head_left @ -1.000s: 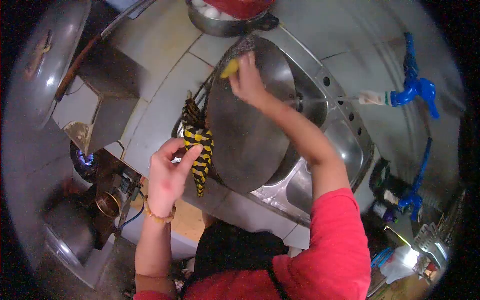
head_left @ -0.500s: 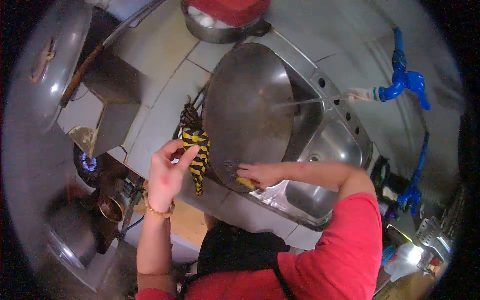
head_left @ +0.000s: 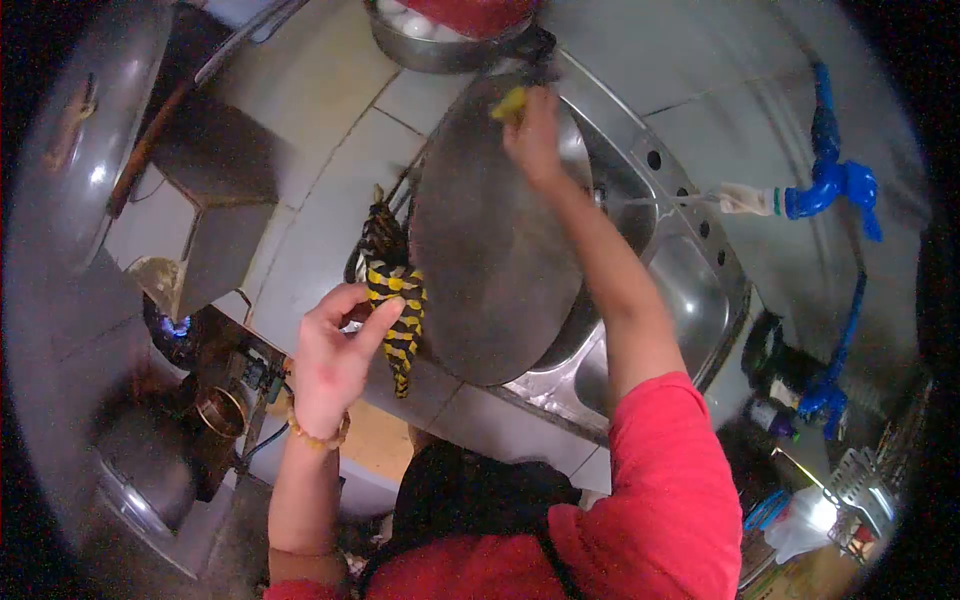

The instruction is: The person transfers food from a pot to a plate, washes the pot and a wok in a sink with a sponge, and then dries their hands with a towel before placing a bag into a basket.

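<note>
A large dark metal pan (head_left: 490, 240) is tilted over the double steel sink (head_left: 690, 290). My left hand (head_left: 345, 330) pinches a black-and-yellow patterned cloth (head_left: 400, 315) at the pan's left side, where the handle seems to be wrapped. At the far end of the pan, my right hand (head_left: 532, 140) is closed on a yellow sponge (head_left: 510, 104), pressed against the inner surface. Right of the pan, water runs from a pale cloth sleeve (head_left: 745, 198) on the blue tap (head_left: 830, 190).
Beyond the pan stands a metal pot (head_left: 425, 50) with white round items and a red cover. A blue flame burns on the stove (head_left: 175, 325) at the left, near a lidded dark pot (head_left: 145, 460). Utensils (head_left: 860, 480) and a plastic bag (head_left: 803, 525) lie at the lower right.
My right hand has moved with the sponge from the pan's near edge to its far end. My left hand keeps its hold on the cloth, almost unmoved.
</note>
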The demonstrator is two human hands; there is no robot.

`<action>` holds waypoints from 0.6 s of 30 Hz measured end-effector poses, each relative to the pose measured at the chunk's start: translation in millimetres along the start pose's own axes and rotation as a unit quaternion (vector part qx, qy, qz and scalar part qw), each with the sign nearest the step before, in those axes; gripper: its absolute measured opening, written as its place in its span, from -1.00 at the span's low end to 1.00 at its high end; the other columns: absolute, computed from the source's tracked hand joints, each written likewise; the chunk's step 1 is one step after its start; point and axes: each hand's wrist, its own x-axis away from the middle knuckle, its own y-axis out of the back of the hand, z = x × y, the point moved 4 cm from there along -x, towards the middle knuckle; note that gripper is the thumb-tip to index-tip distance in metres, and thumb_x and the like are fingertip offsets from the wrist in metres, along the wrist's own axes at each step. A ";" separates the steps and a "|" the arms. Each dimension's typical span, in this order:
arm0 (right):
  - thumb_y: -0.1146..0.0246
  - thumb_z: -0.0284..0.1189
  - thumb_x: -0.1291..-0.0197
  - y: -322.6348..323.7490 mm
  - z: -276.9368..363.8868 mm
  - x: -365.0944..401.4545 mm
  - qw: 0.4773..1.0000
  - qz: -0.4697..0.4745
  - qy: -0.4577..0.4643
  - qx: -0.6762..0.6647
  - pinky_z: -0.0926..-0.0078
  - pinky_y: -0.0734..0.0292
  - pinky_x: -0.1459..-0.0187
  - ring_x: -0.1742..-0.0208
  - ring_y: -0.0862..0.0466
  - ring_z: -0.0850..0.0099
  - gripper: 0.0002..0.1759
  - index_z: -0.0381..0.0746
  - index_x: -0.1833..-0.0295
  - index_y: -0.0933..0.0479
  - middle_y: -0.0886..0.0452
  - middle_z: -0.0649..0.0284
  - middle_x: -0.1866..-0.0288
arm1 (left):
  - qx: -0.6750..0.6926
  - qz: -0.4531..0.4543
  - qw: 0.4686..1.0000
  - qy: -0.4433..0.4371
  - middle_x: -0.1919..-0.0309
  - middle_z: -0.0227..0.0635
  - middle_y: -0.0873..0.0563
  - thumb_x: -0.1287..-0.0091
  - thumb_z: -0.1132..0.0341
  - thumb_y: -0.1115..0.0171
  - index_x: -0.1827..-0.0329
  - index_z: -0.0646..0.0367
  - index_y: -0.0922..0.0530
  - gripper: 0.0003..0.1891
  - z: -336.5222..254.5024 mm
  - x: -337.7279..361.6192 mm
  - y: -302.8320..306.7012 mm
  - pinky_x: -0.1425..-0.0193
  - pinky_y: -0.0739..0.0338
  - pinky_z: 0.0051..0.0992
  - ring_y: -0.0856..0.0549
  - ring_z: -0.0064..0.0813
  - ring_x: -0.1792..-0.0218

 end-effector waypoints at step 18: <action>-0.17 -0.50 0.07 -38.3 20.7 94.9 0.941 0.331 0.001 -0.067 0.16 -0.39 0.04 0.04 -0.45 -0.07 -0.49 -0.34 -0.08 -0.27 -0.31 -0.15 -0.05 | 0.021 -0.005 1.000 0.003 0.44 -0.43 -0.58 -0.10 0.45 -0.28 0.29 0.34 -0.57 -0.84 6.9 1.6 -1.0 0.28 -0.37 -0.67 -0.48 -0.70 0.42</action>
